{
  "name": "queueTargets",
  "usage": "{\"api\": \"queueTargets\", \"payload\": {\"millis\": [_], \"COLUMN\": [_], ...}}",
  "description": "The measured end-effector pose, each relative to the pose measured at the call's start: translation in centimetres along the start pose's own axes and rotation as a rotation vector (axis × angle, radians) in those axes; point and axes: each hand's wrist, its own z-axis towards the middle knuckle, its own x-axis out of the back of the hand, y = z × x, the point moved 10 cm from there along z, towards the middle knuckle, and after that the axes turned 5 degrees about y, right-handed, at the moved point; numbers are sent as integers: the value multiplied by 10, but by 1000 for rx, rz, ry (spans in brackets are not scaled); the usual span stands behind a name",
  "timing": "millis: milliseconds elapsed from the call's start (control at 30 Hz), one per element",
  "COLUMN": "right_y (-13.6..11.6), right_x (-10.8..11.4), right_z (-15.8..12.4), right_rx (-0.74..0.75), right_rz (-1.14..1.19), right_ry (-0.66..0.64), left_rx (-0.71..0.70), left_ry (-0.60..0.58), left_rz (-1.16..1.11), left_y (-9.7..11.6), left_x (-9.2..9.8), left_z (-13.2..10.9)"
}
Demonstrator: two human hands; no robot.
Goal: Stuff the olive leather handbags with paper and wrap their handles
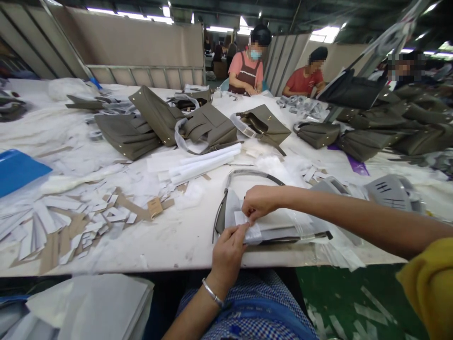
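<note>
The left hand (pixel 228 252) and the right hand (pixel 260 202) meet fingertip to fingertip over a small white paper strip (pixel 243 219). Both are closed in a pinch, thumb against forefinger, on its edges. The left wrist wears a thin silver bangle (pixel 212 293), and the right arm reaches in from a yellow sleeve (pixel 430 278).

The strip lies on the near-left corner of a flat olive-grey leather handbag (pixel 279 222), which is wrapped in white paper and clear plastic film. The bag lies close to the near edge of the white worktable (pixel 177 241), with its curved olive handle (pixel 247 173) arching away from the hands.

Left of the bag, white paper slips and brown card offcuts (pixel 71 222) are scattered over the table. Just beyond the handle lies a bundle of rolled white sheets (pixel 205 163). A grey moulded insert (pixel 389 191) sits to the right. Further back several unwrapped olive handbags (pixel 148 123) stand or lean together, and more are piled at the far right (pixel 417 132). A blue plastic sheet (pixel 17 170) lies at the left edge. At the far end 2 co-workers in red tops (pixel 247 66) (pixel 304 78) bend over their own work.
</note>
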Motion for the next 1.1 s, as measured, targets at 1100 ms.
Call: {"api": "queueTargets", "payload": {"millis": [1100], "right_y": [94], "right_x": [-22], "right_z": [60], "right_rx": [-279], "right_rz": [212], "right_ry": [-171], "left_rx": [-140], "left_ry": [184], "left_rz": [12], "left_y": [9], "left_x": [8], "left_z": [-7]}}
